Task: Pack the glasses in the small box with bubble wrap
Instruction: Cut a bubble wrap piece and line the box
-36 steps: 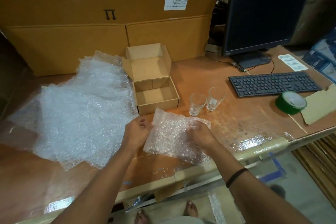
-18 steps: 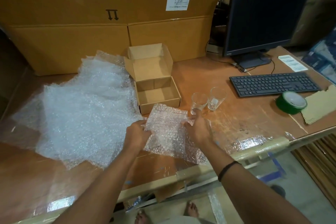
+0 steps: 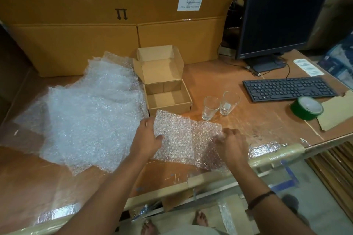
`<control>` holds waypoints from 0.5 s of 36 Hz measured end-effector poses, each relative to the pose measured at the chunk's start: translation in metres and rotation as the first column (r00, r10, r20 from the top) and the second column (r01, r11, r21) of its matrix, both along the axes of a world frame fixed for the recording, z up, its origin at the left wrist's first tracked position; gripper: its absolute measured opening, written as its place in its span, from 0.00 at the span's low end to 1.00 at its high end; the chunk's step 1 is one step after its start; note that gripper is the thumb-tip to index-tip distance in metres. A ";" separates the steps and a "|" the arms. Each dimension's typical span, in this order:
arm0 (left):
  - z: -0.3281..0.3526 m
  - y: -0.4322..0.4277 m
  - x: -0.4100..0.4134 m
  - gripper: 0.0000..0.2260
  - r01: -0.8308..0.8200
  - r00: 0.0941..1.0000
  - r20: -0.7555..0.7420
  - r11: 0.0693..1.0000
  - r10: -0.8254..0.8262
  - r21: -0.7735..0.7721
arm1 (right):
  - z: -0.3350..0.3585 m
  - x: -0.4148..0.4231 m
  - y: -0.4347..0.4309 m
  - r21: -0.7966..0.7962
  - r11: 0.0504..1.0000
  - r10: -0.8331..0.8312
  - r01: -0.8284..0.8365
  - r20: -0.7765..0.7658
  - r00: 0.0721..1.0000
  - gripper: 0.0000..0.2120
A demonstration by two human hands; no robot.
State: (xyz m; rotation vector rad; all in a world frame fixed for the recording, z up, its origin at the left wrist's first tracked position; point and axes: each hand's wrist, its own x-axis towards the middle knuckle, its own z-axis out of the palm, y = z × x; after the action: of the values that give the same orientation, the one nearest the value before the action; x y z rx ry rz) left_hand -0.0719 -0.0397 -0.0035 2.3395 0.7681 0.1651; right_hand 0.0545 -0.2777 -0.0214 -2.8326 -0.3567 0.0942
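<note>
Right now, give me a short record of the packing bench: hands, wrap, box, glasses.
left hand: holds the left edge of the bubble wrap sheet
right hand: pinches the sheet's right edge
small box: open, empty, beyond the sheet
glasses: two, upright, unwrapped, right of the box
spare wrap: loose pile left of the box

The left hand (image 3: 147,139) and right hand (image 3: 232,145) are bare, forearms too. A thin dark cord band (image 3: 260,199) circles the right wrist. Below show two bare feet (image 3: 200,218) and a pale cloth garment (image 3: 191,232).
</note>
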 end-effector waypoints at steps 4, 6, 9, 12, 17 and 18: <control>-0.007 -0.010 0.003 0.34 0.317 0.943 -0.212 0.891 -0.258 0.324 | -0.006 0.007 -0.010 -0.136 0.988 -0.099 0.077 -0.158 0.983 0.26; -0.014 -0.014 0.004 0.31 0.487 0.863 -0.330 0.806 -0.384 0.336 | -0.006 0.009 -0.012 -0.116 0.991 -0.081 0.063 -0.156 0.984 0.19; -0.019 -0.011 0.005 0.30 0.557 0.811 -0.390 0.781 -0.437 0.283 | 0.000 0.012 -0.014 -0.036 0.993 -0.118 0.112 -0.244 0.963 0.08; -0.017 -0.006 0.004 0.31 0.602 0.774 -0.398 0.767 -0.492 0.223 | 0.004 0.018 -0.018 0.026 0.991 -0.118 0.131 -0.277 0.954 0.06; -0.020 -0.003 0.003 0.33 0.630 0.757 -0.396 0.742 -0.520 0.230 | 0.014 0.029 -0.023 0.274 0.942 -0.097 0.195 -0.334 0.937 0.06; -0.022 -0.004 0.003 0.32 0.633 0.757 -0.394 0.736 -0.521 0.241 | 0.016 0.029 -0.023 0.344 0.912 -0.088 0.221 -0.363 0.928 0.04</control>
State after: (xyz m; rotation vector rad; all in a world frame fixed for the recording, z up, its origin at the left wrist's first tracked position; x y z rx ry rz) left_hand -0.0685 -0.0433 -0.0251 2.8852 0.0819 -0.3749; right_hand 0.0837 -0.3012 -0.0052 -2.3869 -0.0571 0.4281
